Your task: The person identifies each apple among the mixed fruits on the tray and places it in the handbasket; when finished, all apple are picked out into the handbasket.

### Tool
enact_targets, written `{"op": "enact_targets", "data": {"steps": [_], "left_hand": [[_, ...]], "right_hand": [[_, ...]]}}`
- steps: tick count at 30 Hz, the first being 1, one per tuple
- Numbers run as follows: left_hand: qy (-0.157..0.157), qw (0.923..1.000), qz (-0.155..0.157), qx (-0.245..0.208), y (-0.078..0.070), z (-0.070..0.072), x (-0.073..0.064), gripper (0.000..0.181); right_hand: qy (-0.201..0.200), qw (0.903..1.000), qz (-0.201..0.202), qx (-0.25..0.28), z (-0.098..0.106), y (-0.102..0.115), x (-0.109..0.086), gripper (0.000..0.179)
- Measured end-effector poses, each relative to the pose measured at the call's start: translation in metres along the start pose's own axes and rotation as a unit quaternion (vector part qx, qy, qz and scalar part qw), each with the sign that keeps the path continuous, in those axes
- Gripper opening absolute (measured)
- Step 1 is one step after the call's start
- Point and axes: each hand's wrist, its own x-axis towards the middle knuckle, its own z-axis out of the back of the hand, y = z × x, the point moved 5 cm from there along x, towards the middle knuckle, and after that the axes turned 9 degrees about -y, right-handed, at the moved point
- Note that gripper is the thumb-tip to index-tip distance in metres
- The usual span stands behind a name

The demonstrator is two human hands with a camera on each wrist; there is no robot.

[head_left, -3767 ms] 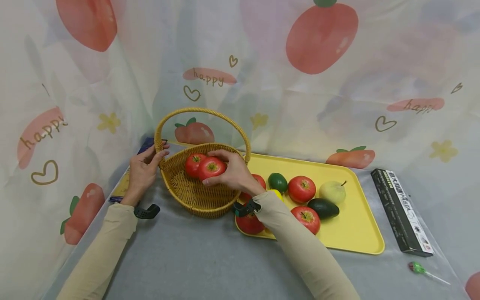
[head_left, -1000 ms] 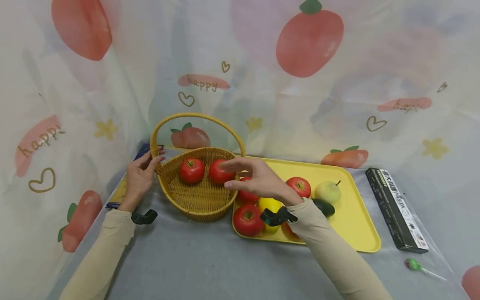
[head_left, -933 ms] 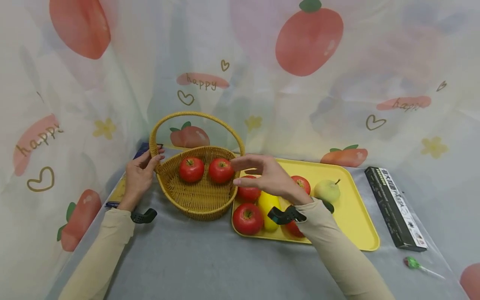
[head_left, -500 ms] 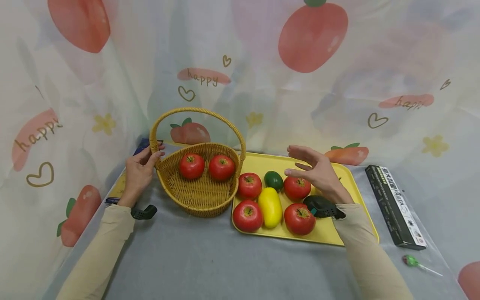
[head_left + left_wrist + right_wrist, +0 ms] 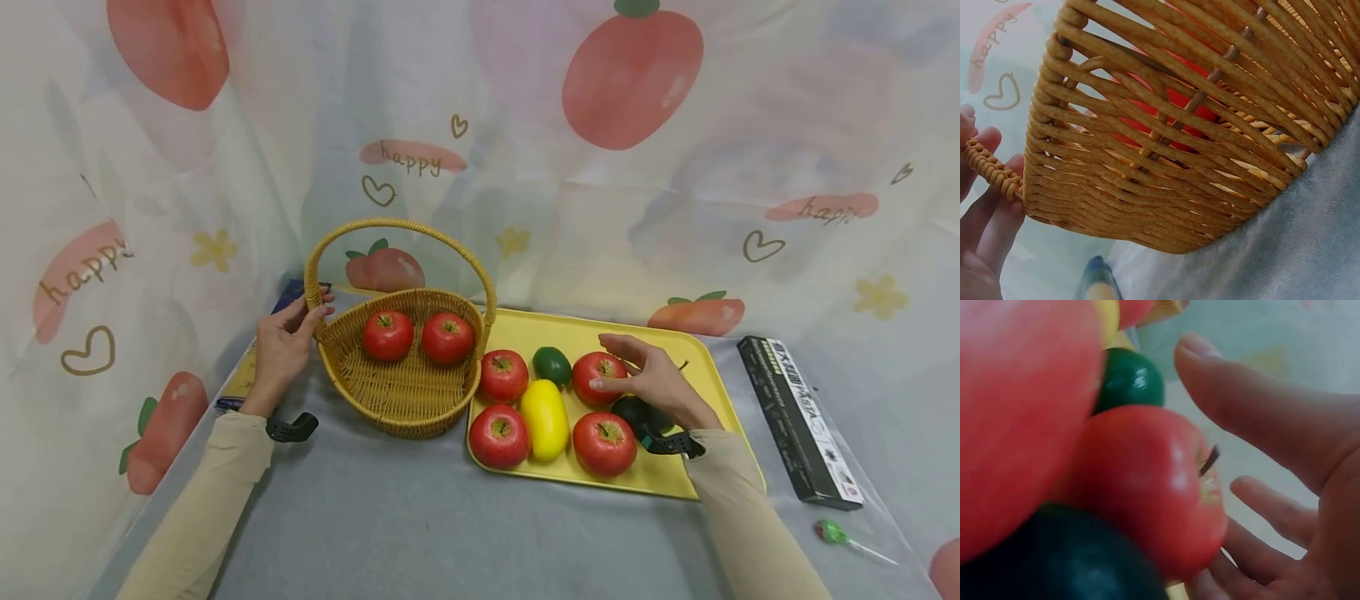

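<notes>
My left hand (image 5: 282,348) grips the base of the arched handle of a woven yellow basket (image 5: 397,402). Inside the basket are two red apples, one on the left (image 5: 387,336) and one on the right (image 5: 447,338). In the left wrist view, fingers and thumb wrap the handle (image 5: 994,170) beside the basket's wall. Over a yellow tray (image 5: 675,479), my right hand (image 5: 654,379) spreads around the back right red apple (image 5: 594,377). The right wrist view has the thumb apart from this apple (image 5: 1147,481), with fingers at its far side.
Also on the tray are other red apples (image 5: 604,443), a yellow mango-shaped fruit (image 5: 545,421), a small green fruit (image 5: 552,366), a dark avocado (image 5: 628,408) and a partly hidden pear. A black pasta box (image 5: 798,421) and a green lollipop (image 5: 831,532) lie to the right.
My right hand has let go of the second apple in the basket, moved right across the tray and come down around another apple. My left hand stays on the handle.
</notes>
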Motion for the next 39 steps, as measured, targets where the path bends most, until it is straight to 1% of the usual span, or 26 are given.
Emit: {"op": "enact_targets", "data": {"steps": [4, 8, 11, 15, 20, 24, 28, 32, 35, 39], "left_hand": [[0.002, 1.0, 0.002, 0.001, 0.0, -0.001, 0.0, 0.035], [0.002, 0.9999, 0.006, -0.012, -0.001, -0.001, 0.0, 0.034], [0.001, 0.9999, 0.008, -0.014, 0.0, 0.0, -0.001, 0.034], [0.0, 0.9999, 0.003, -0.017, 0.001, 0.001, -0.001, 0.035], [0.0, 0.9997, -0.003, -0.025, 0.002, 0.0, 0.001, 0.035], [-0.001, 0.9998, -0.002, -0.022, 0.003, 0.0, 0.0, 0.035], [-0.001, 0.9999, 0.005, -0.016, 0.003, -0.001, 0.0, 0.035], [0.002, 0.9998, 0.009, -0.015, 0.003, 0.0, -0.001, 0.035], [0.003, 0.9998, 0.006, -0.016, 0.003, 0.0, -0.001, 0.035], [0.002, 0.9997, 0.004, -0.025, 0.003, 0.0, 0.0, 0.035]], "right_hand": [[-0.006, 0.9988, 0.005, -0.049, -0.003, -0.004, -0.002, 0.086], [-0.012, 0.9969, 0.01, -0.077, -0.005, -0.005, -0.002, 0.084], [-0.014, 0.9964, 0.016, -0.082, -0.006, -0.004, -0.001, 0.082], [-0.013, 0.9961, 0.019, -0.085, -0.006, -0.002, 0.0, 0.08], [-0.015, 0.9963, 0.004, -0.085, -0.005, -0.002, 0.001, 0.079], [-0.017, 0.9968, -0.017, -0.077, -0.002, -0.005, 0.001, 0.079], [-0.027, 0.9982, -0.023, -0.048, 0.001, -0.006, -0.001, 0.078], [-0.047, 0.9988, -0.012, -0.01, 0.005, -0.001, -0.002, 0.076], [-0.064, 0.9979, -0.003, 0.004, 0.008, 0.006, -0.003, 0.075], [-0.077, 0.9967, 0.006, 0.023, 0.011, 0.015, -0.003, 0.075]]}}
